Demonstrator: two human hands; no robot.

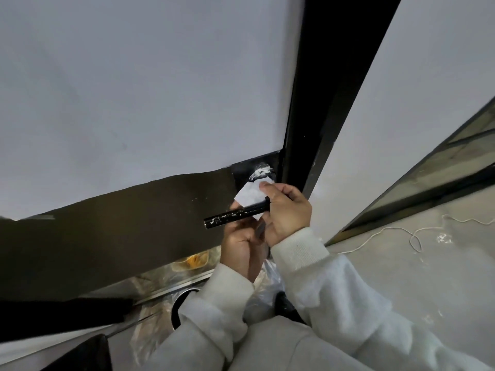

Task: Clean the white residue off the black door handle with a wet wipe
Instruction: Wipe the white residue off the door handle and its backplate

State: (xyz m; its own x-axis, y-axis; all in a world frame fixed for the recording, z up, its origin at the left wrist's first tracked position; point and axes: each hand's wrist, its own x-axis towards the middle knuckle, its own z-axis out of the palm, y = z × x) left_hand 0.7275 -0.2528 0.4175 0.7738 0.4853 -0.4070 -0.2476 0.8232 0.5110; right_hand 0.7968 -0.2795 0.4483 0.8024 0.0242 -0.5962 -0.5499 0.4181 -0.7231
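The black door handle (235,216) sticks out level from the door, streaked with white residue along its length. Thicker white residue cakes its round base (261,172) on the black lock plate. My right hand (286,210) pinches a white wet wipe (250,195) behind the handle's inner end, fingers wrapped around that end. My left hand (241,245) sits just below the handle, fingers curled up under it; what it grips is hidden by the handle and my right hand.
The white door panel (134,89) fills the upper left, with a dark band (107,231) across it. A black door frame (321,89) runs beside the handle. A white cord (388,231) lies on the floor at right. Clear plastic sheeting (265,290) hangs below my hands.
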